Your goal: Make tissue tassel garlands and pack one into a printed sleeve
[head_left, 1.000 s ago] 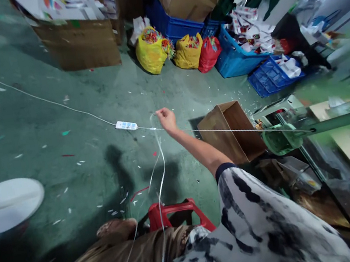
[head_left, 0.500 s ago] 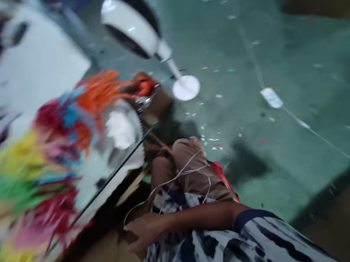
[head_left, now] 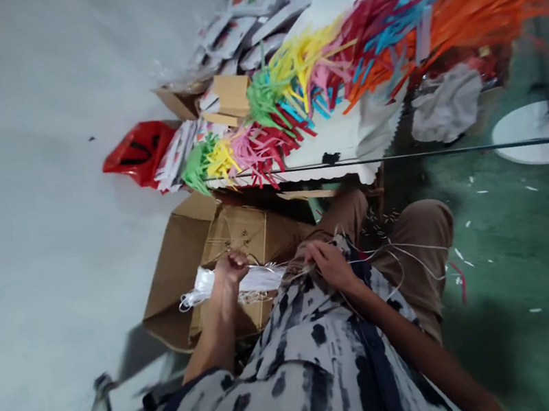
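Observation:
White string [head_left: 419, 245] runs between my hands and trails over my knees to the right. My left hand [head_left: 232, 268] is closed on it above a bundle of white string [head_left: 260, 278], which lies on a cardboard box [head_left: 234, 232]. Over my lap my right hand [head_left: 326, 263] pinches the same string, its fingertips pressed together. Colourful fringed paper strips [head_left: 305, 68] in green, yellow, pink, red, blue and orange lie across the table [head_left: 333, 151] in front of me.
A thin dark rod [head_left: 443, 151] runs along the table's front edge. A red bag [head_left: 141, 153] and stacked packets [head_left: 236, 27] stand at the left and back. A crumpled white bag [head_left: 446, 102] and a round white base [head_left: 524, 135] are at the right.
My view has swung left, from the floor and white fan-like stand toward the table and box. Both hands now show on the string; earlier only one was visible, low in view beside it.

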`<action>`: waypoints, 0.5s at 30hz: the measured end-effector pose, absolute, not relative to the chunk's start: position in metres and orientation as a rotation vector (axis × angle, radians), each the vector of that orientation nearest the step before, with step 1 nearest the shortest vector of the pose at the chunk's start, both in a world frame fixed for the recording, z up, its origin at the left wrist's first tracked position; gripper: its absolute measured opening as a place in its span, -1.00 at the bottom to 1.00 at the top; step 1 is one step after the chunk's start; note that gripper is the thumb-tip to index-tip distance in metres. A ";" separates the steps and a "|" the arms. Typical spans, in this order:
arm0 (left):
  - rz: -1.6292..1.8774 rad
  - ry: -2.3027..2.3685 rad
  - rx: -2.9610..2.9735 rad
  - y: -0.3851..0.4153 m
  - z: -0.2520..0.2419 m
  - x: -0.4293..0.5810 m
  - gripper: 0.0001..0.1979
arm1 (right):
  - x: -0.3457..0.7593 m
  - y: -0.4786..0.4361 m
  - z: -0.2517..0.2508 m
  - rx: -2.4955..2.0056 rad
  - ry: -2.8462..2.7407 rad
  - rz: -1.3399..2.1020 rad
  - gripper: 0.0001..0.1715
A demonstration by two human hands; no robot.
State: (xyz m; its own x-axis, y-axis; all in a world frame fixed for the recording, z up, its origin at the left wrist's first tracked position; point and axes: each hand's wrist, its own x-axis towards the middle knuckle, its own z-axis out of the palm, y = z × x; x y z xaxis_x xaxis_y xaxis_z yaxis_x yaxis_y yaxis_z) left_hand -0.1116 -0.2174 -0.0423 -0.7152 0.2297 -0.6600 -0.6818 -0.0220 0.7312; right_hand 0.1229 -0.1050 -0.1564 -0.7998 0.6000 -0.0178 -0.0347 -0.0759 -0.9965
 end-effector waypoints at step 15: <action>1.968 1.307 -0.656 -0.222 -0.068 -0.098 -0.61 | 0.070 -0.125 -0.151 -0.546 -1.661 2.158 -0.35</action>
State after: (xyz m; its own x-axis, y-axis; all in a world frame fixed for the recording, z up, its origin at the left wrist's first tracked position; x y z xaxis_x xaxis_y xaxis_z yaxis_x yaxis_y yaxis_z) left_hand -0.0975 -0.2220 -0.0677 -0.6443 0.2580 -0.7199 -0.7637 -0.2680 0.5874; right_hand 0.0700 -0.1255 -0.1513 -0.8598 0.5039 -0.0826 -0.0492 -0.2429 -0.9688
